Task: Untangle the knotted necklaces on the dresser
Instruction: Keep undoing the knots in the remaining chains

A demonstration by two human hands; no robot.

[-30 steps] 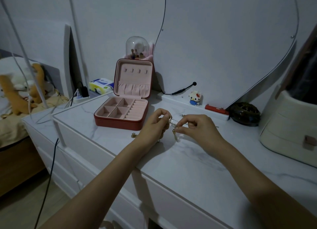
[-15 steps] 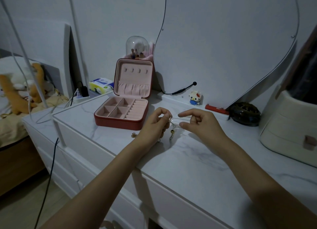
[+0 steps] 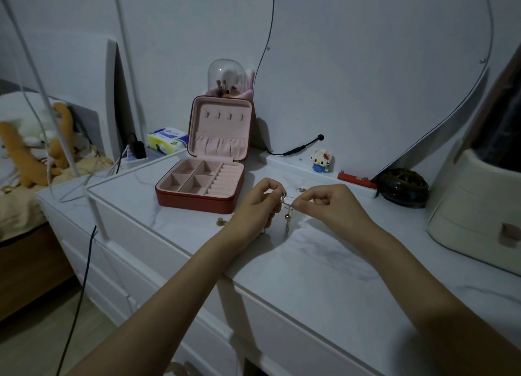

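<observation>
Pinching the tangled necklaces (image 3: 287, 206) from both sides, the left hand (image 3: 258, 206) and right hand (image 3: 328, 206) hold the knot up just above the marble surface (image 3: 324, 263), fingers curled tight on the chain. A gold strand with small charms dangles from between the two hands. Behind the left hand sits the open red jewelry box (image 3: 203, 184), its pink compartments showing, and a small gold piece (image 3: 221, 222) lies on the surface near the left wrist.
</observation>
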